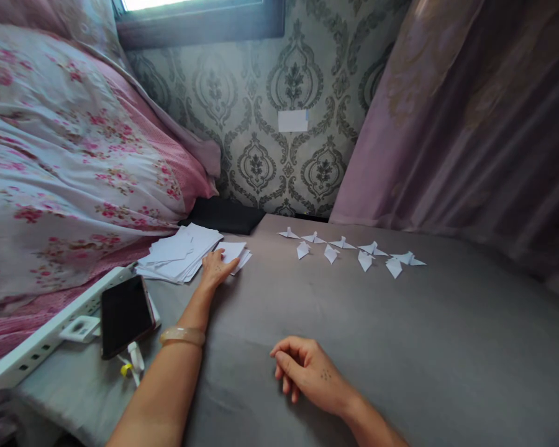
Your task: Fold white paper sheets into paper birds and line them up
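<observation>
My left hand (218, 268) reaches forward to a small stack of white paper squares (231, 250). Its thumb and fingers are spread over the near side of the stack, and whether they press on the paper is hard to see. Just left of it lies a larger, untidy pile of white paper sheets (181, 253). Low over the grey cloth, my right hand (310, 372) hangs loosely curled, fingers a little apart, with nothing visible in it. Beyond it, two rows of small folded white paper birds (343, 243) stand at the back right.
A white power strip (51, 329) with a charger (80, 329) runs along the left edge. Beside it lie a dark phone (127, 316) and a white cable (135, 359). A black flat item (228, 215) rests by the wall. Pink curtains (400, 155) hang at right.
</observation>
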`<state>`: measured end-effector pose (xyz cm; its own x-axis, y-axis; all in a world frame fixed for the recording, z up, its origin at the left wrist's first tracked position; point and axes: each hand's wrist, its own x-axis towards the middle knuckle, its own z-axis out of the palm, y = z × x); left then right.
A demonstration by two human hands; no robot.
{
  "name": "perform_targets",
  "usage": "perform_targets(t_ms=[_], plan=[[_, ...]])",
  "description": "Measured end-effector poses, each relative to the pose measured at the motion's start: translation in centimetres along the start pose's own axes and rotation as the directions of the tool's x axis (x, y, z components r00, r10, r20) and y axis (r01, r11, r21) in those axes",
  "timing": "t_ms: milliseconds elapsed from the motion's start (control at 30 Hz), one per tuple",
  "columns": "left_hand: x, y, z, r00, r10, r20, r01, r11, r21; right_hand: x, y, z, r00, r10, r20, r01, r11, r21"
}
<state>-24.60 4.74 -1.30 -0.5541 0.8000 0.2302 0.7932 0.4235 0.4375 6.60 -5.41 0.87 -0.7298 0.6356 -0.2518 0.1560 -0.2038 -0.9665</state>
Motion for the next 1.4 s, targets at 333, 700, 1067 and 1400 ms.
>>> perform_targets(t_ms=[333, 700, 1067, 1400], plan=[[0.0, 0.5, -0.7, 0.999, -0.035, -0.011, 0.034, 0.993, -0.112, -0.2, 0.0, 0.1, 1.0, 0.008, 0.001, -0.008, 1.0, 0.005], [-2.1, 2.5, -3.4, 0.964, -0.113, -0.239, -0.013, 0.882, -0.471, 0.1, 0.2, 0.1, 1.0, -0.023, 0.005, 0.023, 0.999, 0.027], [-11.5, 12.5, -2.4, 0.935, 0.076, 0.347, 0.309, 0.304, -0.901, -1.4, -2.5, -5.0, 0.783, -0.203, -0.588, 0.176, 0.979, -0.103], [-16.7, 14.1, -0.2, 0.7, 0.362, 0.615, 0.481, 0.398, -0.781, -6.0, 0.0, -9.7, 0.744, -0.659, -0.108, 0.106, 0.277, -0.955]])
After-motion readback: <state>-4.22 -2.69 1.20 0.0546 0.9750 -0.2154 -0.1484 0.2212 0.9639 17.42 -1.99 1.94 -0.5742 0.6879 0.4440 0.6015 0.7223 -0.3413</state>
